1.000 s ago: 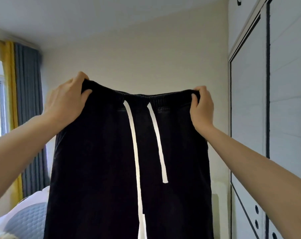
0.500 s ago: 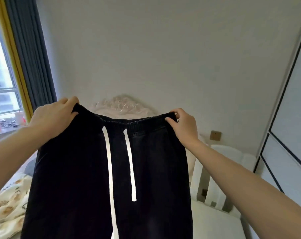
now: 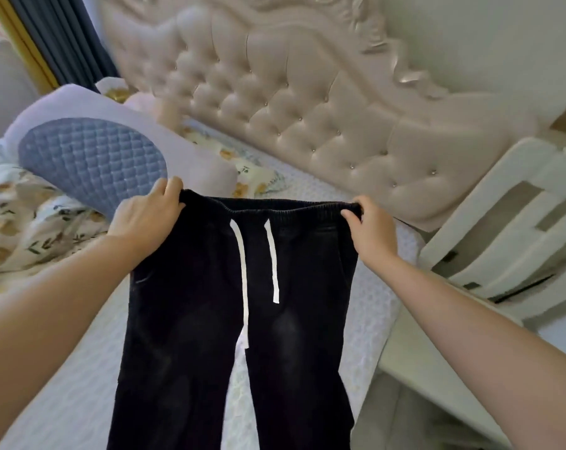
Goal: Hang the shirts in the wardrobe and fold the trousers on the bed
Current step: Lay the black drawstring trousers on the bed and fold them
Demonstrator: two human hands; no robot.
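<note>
Black trousers (image 3: 194, 319) with a white drawstring (image 3: 242, 271) are stretched out by the waistband over the white bed (image 3: 372, 319). My left hand (image 3: 145, 219) grips the waistband's left corner, and my right hand (image 3: 369, 228) pinches its right corner. Both legs hang down toward the bottom of the view, front side facing me. Whether the trousers touch the mattress I cannot tell.
A blue quilted pillow (image 3: 93, 160) leans at the left beside a floral duvet (image 3: 21, 228). The tufted beige headboard (image 3: 307, 102) runs behind. A white slatted chair (image 3: 502, 228) stands to the right of the bed. Dark curtains (image 3: 70, 34) hang at top left.
My view and both hands have dropped from up by the wall down over the bed. The trousers came down with them, still held by the waistband.
</note>
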